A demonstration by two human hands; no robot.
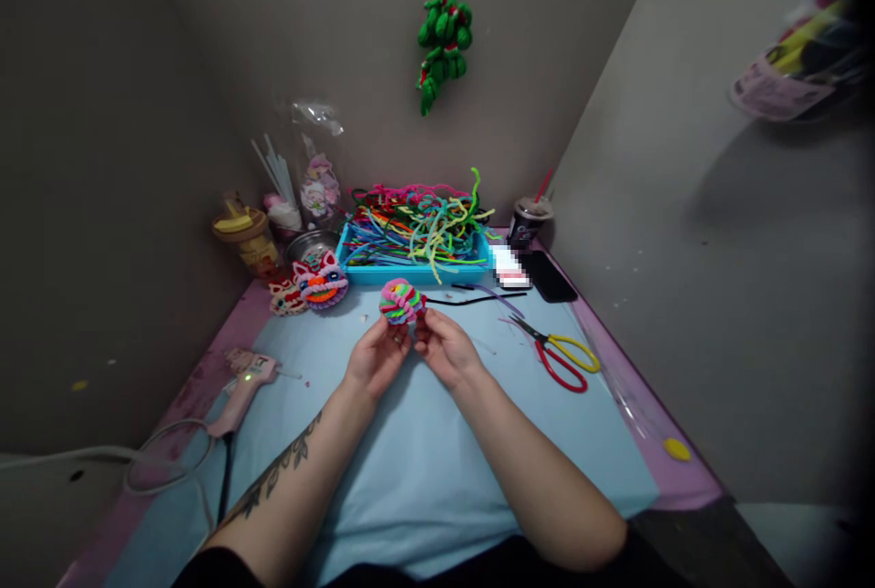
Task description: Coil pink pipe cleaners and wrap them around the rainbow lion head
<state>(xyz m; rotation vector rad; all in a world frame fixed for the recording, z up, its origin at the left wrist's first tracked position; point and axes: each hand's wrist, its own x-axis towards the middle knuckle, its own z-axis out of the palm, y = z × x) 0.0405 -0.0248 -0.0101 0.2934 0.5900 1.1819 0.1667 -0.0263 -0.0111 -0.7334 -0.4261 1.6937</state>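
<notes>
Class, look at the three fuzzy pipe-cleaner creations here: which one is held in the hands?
The striped multicoloured ball, gripped between both hands' fingers. The lion-face piece lies on the table; the green figure hangs on the wall.

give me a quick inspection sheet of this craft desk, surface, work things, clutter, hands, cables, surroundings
surface: light blue mat on a pink-edged table.
job's things: multicoloured pipe-cleaner ball, held up between both hands above the mat.
clutter: blue tray of pipe cleaners at the back; red and yellow scissors to the right; pink glue gun to the left, small green light on; two lion-head figures; dark phone; drink cup; yellow-lidded jar.
grippers: left hand and right hand both pinch the ball with their fingertips.
cables: glue gun cord loops off the left edge.
surroundings: grey walls; green pipe-cleaner figure hangs on the back wall.
</notes>
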